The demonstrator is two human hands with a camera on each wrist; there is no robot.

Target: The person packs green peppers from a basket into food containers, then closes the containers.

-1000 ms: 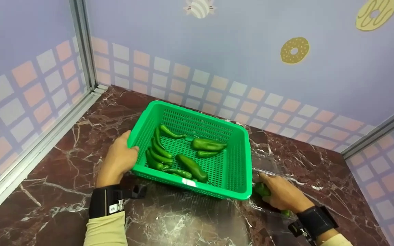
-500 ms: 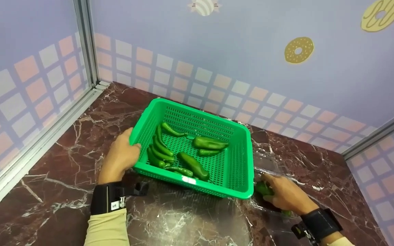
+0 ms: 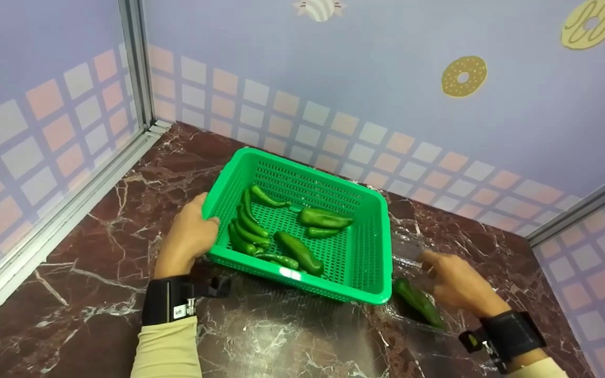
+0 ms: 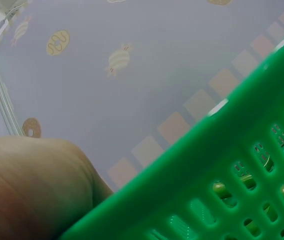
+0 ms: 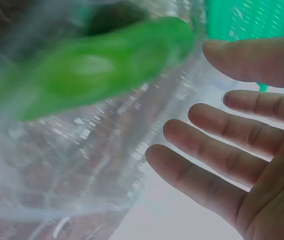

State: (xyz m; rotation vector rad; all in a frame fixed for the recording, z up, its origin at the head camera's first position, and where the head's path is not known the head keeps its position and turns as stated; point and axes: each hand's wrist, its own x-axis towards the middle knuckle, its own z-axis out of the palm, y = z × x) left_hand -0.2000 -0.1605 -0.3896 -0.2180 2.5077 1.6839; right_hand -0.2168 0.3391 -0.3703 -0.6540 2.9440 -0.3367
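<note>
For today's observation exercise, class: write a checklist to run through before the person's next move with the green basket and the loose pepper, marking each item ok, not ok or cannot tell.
1. Left hand grips the rim of the green basket: ok.
2. Peppers in the basket lie inside the walls, none over the rim: ok.
3. Right hand is free, fingers spread, holding nothing: ok.
4. Loose pepper lies outside the basket on the clear plastic sheet, close to the right hand: ok.
5. Basket sits flat on the marble counter: cannot tell; its near left corner may be raised.
6. Loose pepper is at rest: cannot tell, the right wrist view is blurred.
</note>
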